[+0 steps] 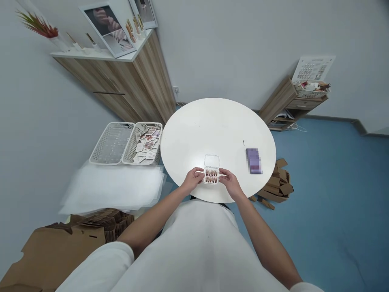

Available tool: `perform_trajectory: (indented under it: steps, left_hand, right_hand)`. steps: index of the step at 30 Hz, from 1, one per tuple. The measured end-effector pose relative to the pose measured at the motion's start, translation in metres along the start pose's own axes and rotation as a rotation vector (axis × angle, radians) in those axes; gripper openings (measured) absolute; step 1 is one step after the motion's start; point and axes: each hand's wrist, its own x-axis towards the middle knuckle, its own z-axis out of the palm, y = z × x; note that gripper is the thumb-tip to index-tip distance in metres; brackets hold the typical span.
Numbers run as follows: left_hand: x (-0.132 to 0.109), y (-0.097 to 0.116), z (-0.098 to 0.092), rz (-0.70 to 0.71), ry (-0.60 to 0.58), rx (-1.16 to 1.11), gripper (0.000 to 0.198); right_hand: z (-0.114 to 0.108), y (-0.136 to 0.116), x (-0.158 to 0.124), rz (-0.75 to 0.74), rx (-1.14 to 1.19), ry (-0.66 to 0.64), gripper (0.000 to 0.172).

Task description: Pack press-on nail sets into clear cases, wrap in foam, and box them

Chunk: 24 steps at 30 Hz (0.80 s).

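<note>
A small clear plastic case of press-on nails [211, 181] lies at the near edge of the white round table [194, 140], its transparent lid [212, 161] tipped back away from me. Two rows of brown-toned nails fill it. My left hand [193, 179] grips the case's left side between thumb and fingers. On the opposite side, my right hand [230, 182] has its fingers and thumb closed on the right edge. Whether the case rests fully on the tabletop or is slightly raised, I cannot tell.
On the table's right lies a purple pixelated rectangular object [253, 161] near a small dark item [243, 142]. Left of the table stand two white baskets [123, 156], one holding printed packets [148, 144]. Cardboard [278, 184] lies on the floor at right; cabinets stand behind.
</note>
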Motion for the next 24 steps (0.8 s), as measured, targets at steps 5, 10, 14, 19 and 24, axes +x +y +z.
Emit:
perform_trajectory:
  steps: [5,10,14,19,24]
  left_hand:
    - [-0.010,0.002,-0.014,-0.011,-0.088,-0.095,0.039]
    - [-0.018,-0.001,-0.022,-0.011,-0.172,-0.129,0.038]
    - [-0.026,-0.004,-0.025,-0.048,-0.213,-0.107,0.041]
    - [-0.032,-0.006,-0.028,-0.093,-0.232,-0.181,0.044]
    - [-0.032,-0.004,-0.027,-0.127,-0.228,-0.269,0.039]
  right_hand:
    - [0.008,-0.002,-0.009,0.049,0.137,0.032,0.042]
    - [0.016,-0.002,-0.012,0.154,0.217,-0.012,0.045]
    - [0.025,-0.005,-0.016,0.141,0.198,0.031,0.046]
    - [0.032,-0.010,-0.020,0.096,0.183,0.034,0.045]
    - [0.030,-0.014,-0.019,0.038,0.111,0.024,0.039]
